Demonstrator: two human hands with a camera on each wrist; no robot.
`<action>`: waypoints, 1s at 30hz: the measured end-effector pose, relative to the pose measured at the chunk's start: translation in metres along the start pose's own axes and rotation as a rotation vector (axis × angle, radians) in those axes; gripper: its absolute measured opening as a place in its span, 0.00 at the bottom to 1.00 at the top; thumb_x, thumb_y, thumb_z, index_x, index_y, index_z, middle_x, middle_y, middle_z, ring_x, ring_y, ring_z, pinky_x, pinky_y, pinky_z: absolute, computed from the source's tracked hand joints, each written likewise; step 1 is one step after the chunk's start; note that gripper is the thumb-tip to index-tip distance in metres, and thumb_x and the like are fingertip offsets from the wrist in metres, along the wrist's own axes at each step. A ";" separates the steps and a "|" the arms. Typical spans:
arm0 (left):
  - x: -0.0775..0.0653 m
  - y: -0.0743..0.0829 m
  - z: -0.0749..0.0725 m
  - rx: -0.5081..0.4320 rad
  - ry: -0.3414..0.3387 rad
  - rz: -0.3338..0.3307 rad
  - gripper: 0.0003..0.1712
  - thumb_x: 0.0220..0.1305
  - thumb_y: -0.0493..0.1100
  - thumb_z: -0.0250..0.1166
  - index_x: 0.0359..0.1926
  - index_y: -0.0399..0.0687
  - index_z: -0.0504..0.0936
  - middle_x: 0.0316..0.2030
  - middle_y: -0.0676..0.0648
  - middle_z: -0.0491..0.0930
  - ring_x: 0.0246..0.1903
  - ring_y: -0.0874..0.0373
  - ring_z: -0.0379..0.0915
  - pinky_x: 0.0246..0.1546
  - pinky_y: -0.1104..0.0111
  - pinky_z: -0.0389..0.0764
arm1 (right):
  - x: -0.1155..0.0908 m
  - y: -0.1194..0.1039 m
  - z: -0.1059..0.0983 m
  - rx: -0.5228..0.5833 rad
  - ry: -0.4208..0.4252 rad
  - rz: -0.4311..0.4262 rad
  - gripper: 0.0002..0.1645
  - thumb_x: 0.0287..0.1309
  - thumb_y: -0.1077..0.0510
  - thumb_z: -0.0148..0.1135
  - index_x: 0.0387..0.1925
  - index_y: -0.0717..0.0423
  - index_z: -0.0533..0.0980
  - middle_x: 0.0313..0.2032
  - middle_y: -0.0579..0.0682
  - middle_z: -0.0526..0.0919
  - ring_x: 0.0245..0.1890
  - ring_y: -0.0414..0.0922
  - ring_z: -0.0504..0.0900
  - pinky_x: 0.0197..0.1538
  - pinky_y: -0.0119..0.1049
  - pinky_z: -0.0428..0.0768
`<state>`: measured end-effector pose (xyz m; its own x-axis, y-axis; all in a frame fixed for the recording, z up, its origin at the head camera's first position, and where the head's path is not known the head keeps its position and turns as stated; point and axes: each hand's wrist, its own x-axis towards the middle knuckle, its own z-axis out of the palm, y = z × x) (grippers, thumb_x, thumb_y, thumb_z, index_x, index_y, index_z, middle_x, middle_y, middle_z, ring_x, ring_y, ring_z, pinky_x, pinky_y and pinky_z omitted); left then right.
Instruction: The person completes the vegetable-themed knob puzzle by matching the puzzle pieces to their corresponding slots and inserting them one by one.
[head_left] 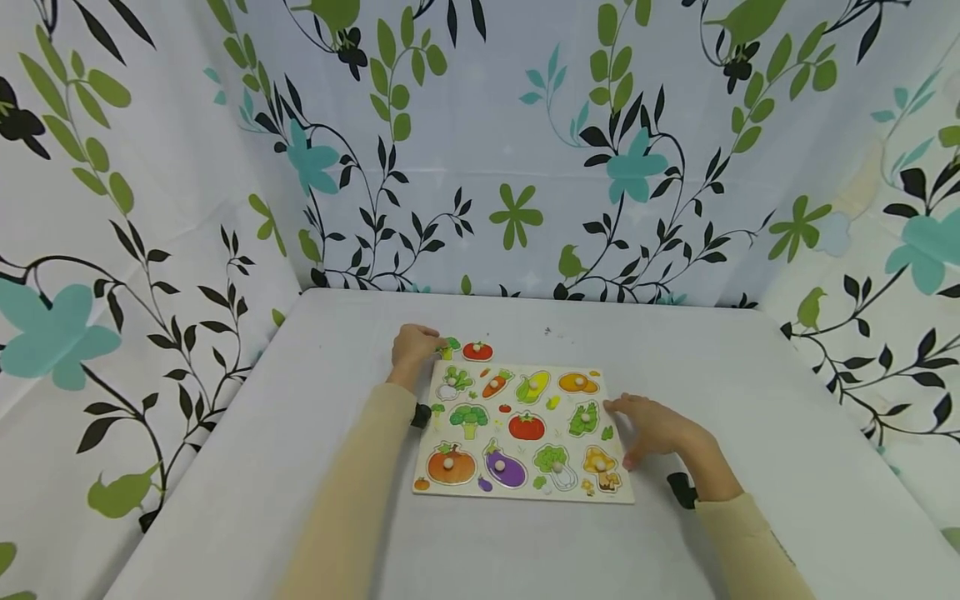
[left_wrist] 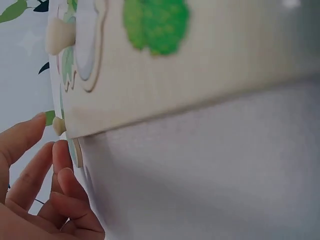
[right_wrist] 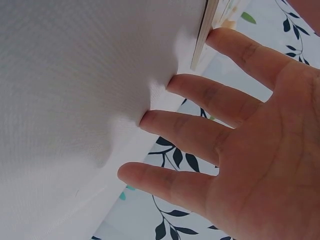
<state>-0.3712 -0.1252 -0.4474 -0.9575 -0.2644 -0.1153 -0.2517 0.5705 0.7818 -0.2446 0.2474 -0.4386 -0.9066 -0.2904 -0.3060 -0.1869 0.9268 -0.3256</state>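
A wooden vegetable puzzle board (head_left: 491, 492) lies flat on the table. Beyond its far left corner, my left hand (head_left: 412, 352) pinches a broccoli puzzle piece (head_left: 450, 344). In the left wrist view, the thumb and forefinger are around its small wooden knob (left_wrist: 59, 126), other fingers curled below. Just right of it lies a tomato puzzle piece (head_left: 477, 351), off the board. My right hand (head_left: 656, 427) steadies the board's right edge, fingers spread and nearly straight. In the right wrist view, the forefinger touches the board's edge (right_wrist: 204, 37).
On the board, an eggplant piece (head_left: 510, 473) and a pumpkin piece (head_left: 450, 467) sit in the near row. The tomato outline (head_left: 527, 427) and broccoli outline (head_left: 469, 419) show no knobs. A white table (head_left: 247, 517) runs to a leaf-patterned curtain (head_left: 517, 167).
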 end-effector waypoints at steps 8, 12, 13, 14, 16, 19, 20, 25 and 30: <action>0.005 0.001 0.007 0.067 -0.006 0.020 0.12 0.57 0.42 0.69 0.41 0.40 0.88 0.46 0.40 0.85 0.49 0.44 0.80 0.50 0.57 0.80 | -0.001 0.000 -0.001 0.022 0.006 0.010 0.58 0.32 0.58 0.83 0.69 0.59 0.65 0.71 0.70 0.58 0.70 0.70 0.56 0.66 0.67 0.60; 0.002 0.001 0.010 0.078 0.007 0.024 0.11 0.58 0.40 0.68 0.39 0.38 0.87 0.43 0.39 0.86 0.46 0.45 0.81 0.46 0.59 0.82 | -0.002 0.002 0.003 0.030 0.007 0.005 0.57 0.32 0.59 0.83 0.68 0.60 0.66 0.71 0.69 0.59 0.70 0.69 0.56 0.67 0.67 0.60; 0.002 0.001 0.011 0.080 0.013 0.028 0.11 0.58 0.40 0.68 0.39 0.37 0.87 0.43 0.39 0.86 0.46 0.45 0.81 0.45 0.59 0.82 | -0.002 0.002 0.003 0.031 0.010 0.002 0.57 0.32 0.59 0.83 0.68 0.60 0.66 0.71 0.69 0.59 0.70 0.69 0.56 0.67 0.66 0.60; 0.002 0.002 0.011 0.077 0.019 0.031 0.10 0.58 0.39 0.68 0.39 0.36 0.87 0.42 0.38 0.86 0.45 0.45 0.81 0.45 0.59 0.82 | -0.001 0.002 0.003 0.028 0.013 -0.003 0.57 0.32 0.59 0.83 0.68 0.60 0.66 0.71 0.69 0.59 0.70 0.69 0.56 0.67 0.66 0.60; 0.002 0.002 0.010 0.060 0.027 0.038 0.11 0.59 0.38 0.67 0.40 0.35 0.87 0.42 0.38 0.86 0.43 0.45 0.82 0.44 0.60 0.83 | -0.001 0.001 0.003 0.022 0.018 -0.011 0.57 0.32 0.59 0.83 0.68 0.60 0.67 0.71 0.69 0.59 0.71 0.69 0.56 0.67 0.65 0.61; 0.004 0.001 0.004 0.046 0.049 0.047 0.12 0.59 0.38 0.67 0.41 0.36 0.87 0.44 0.38 0.86 0.44 0.45 0.82 0.46 0.59 0.83 | -0.001 0.000 0.003 0.019 0.019 -0.014 0.57 0.32 0.58 0.83 0.68 0.60 0.67 0.71 0.69 0.59 0.71 0.68 0.57 0.67 0.65 0.61; 0.004 0.001 0.002 0.035 0.051 0.046 0.12 0.59 0.39 0.68 0.42 0.36 0.87 0.44 0.38 0.86 0.45 0.45 0.82 0.47 0.58 0.82 | -0.001 -0.001 0.003 0.015 0.018 -0.017 0.57 0.32 0.58 0.83 0.68 0.61 0.67 0.70 0.69 0.59 0.70 0.69 0.57 0.67 0.65 0.61; -0.001 0.006 -0.015 0.015 0.009 0.057 0.13 0.58 0.43 0.70 0.41 0.40 0.88 0.45 0.40 0.86 0.47 0.47 0.79 0.48 0.59 0.80 | -0.001 -0.001 0.002 0.006 0.014 -0.017 0.58 0.31 0.58 0.83 0.68 0.60 0.67 0.70 0.70 0.60 0.70 0.69 0.57 0.67 0.65 0.61; -0.019 0.016 -0.026 0.027 -0.093 0.122 0.14 0.57 0.45 0.72 0.42 0.42 0.88 0.45 0.41 0.85 0.47 0.47 0.79 0.49 0.57 0.79 | -0.001 -0.001 0.001 0.008 0.005 -0.008 0.57 0.33 0.58 0.83 0.69 0.60 0.65 0.71 0.70 0.58 0.70 0.69 0.56 0.67 0.66 0.60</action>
<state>-0.3534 -0.1307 -0.4167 -0.9898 -0.1195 -0.0781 -0.1355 0.6146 0.7771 -0.2431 0.2467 -0.4390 -0.9068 -0.2968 -0.2993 -0.1913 0.9225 -0.3352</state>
